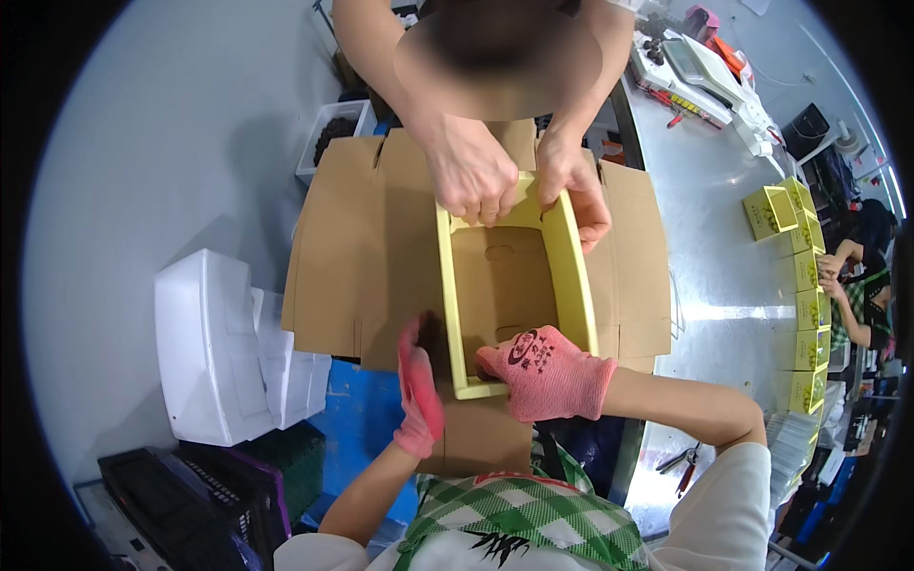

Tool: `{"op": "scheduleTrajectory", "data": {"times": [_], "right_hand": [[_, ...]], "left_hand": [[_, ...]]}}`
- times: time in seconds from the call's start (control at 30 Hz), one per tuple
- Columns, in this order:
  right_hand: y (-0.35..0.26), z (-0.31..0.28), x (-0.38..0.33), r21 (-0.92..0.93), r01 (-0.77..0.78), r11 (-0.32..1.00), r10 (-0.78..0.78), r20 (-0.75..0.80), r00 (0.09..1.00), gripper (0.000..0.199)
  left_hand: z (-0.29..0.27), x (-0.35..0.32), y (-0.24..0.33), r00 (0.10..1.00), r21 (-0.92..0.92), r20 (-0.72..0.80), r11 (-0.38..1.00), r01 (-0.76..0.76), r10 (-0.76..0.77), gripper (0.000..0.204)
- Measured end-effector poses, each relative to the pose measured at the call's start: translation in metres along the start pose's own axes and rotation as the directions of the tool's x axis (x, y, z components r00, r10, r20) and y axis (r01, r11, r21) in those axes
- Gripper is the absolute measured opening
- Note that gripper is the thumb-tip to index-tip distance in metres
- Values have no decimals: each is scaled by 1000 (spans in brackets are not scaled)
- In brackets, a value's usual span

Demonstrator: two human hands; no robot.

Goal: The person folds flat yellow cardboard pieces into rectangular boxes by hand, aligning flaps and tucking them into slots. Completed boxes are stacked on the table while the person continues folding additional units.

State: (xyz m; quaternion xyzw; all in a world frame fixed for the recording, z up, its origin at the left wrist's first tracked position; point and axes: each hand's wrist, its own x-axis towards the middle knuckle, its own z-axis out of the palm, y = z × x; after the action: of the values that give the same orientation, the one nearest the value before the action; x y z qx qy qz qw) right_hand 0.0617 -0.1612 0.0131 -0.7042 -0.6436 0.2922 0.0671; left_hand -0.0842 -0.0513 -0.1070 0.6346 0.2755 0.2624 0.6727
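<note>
A pale yellow rectangular box [583,303], open at the top, lies over flattened brown cardboard [347,243]. Brown cardboard with curved cuts shows inside its walls; whether this is its floor or the sheet beneath, I cannot tell. My right hand [560,373], in a pink printed glove, is closed over the near end wall, with fingers inside the box. Beside the left wall, my left hand [419,398] in a pink glove has its fingers stretched out, with a dark blur at the tips. Opposite me, a person's two hands [473,173] grip the far end of the box.
White plastic bins [211,347] stand at the left, above dark crates [190,500]. A metal table [709,285] runs along the right, bearing a row of small yellow boxes [807,309], pliers [684,468] and a scale [700,71]. Another person works beyond that row.
</note>
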Motion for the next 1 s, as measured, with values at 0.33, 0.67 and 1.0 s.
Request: {"op": "scheduleTrajectory", "data": {"times": [0.33, 0.67, 1.0], "right_hand": [[-14, 22, -40, -112, -106, 988, 12, -631, 776, 51], [12, 75, -57, 685, 14, 729, 543, -590, 597, 103], [23, 94, -24, 604, -25, 797, 491, -622, 610, 85]], "left_hand": [[-12, -7, -1, 986, 8, 68, 988, 152, -153, 49], [-6, -10, -17, 993, 4, 42, 994, 108, -108, 49], [-2, 8, -37, 1000, -132, 3, 991, -3, 3, 50]]}}
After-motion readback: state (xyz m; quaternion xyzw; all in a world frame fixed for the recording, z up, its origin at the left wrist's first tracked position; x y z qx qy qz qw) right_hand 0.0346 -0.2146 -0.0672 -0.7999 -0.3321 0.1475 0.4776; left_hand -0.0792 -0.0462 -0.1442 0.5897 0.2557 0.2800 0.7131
